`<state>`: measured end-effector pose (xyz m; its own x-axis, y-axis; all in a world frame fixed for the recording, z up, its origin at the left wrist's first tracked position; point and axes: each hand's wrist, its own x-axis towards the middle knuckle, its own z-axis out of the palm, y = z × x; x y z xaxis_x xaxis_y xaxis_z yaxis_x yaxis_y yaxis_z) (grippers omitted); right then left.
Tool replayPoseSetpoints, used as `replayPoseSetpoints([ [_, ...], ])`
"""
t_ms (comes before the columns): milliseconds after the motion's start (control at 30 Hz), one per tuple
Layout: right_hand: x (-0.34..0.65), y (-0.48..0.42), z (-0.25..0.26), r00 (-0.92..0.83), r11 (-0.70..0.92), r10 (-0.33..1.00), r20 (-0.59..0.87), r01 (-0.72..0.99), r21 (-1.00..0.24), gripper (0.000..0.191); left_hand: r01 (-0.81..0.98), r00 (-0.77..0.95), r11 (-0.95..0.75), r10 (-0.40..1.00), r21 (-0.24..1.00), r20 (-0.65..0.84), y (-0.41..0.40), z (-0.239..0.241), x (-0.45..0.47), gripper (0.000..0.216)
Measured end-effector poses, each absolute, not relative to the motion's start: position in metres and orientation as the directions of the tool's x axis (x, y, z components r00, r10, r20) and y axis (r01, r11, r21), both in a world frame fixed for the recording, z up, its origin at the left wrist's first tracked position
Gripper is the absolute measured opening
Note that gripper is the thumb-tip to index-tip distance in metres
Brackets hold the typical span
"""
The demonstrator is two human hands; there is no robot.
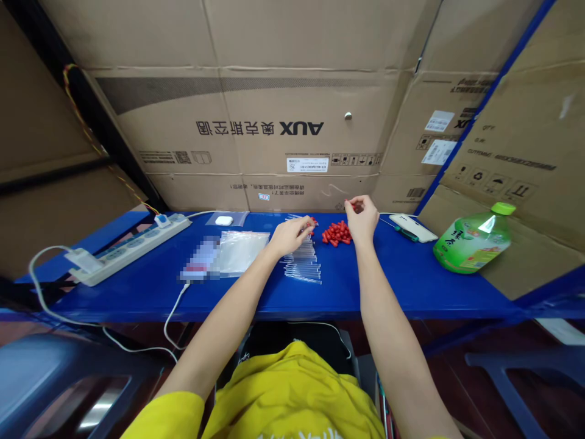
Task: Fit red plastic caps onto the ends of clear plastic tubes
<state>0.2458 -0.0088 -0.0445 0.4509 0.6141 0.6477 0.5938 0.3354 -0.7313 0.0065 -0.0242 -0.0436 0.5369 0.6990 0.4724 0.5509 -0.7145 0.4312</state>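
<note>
A row of clear thin plastic tubes [304, 263] lies in the middle of the blue table [411, 280]. My left hand [289, 234] rests on the far end of these tubes, fingers curled and pinching one of them. A small heap of red caps [336, 233] sits just right of the tubes. My right hand [362, 217] hovers above and behind the heap, fingertips pinched on a red cap.
A white power strip [130, 247] with a cable lies at the left. Clear plastic bags [240, 250] and a blurred flat item [201, 259] lie left of the tubes. A white earbud case [223, 220], a phone [412, 227] and a green bottle [473, 241] on its side also rest here. Cardboard boxes [274, 134] wall the back.
</note>
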Motion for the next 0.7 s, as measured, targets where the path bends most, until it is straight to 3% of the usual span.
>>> replayPoseSetpoints([
  [100,0.241,-0.012,-0.049,0.383,0.154,0.713,0.587,0.732,-0.664,0.020,0.621,0.560,-0.707,0.703,0.339,0.438,-0.017,-0.053,0.004,0.027],
  [200,0.237,-0.012,-0.055,0.342,0.078,0.760,0.553,0.796,-0.601,0.016,0.695,0.539,-0.657,0.745,0.293,0.393,-0.010,-0.061,0.001,0.025],
  [400,0.241,-0.010,-0.059,0.341,0.054,0.772,0.536,0.805,-0.591,0.012,0.728,0.508,-0.604,0.793,0.325,0.335,-0.006,-0.063,0.000,0.013],
  [700,0.248,-0.011,-0.066,0.246,0.132,0.776,0.580,0.836,-0.532,0.026,0.736,0.476,-0.558,0.829,0.382,0.294,-0.008,-0.062,0.000,0.018],
])
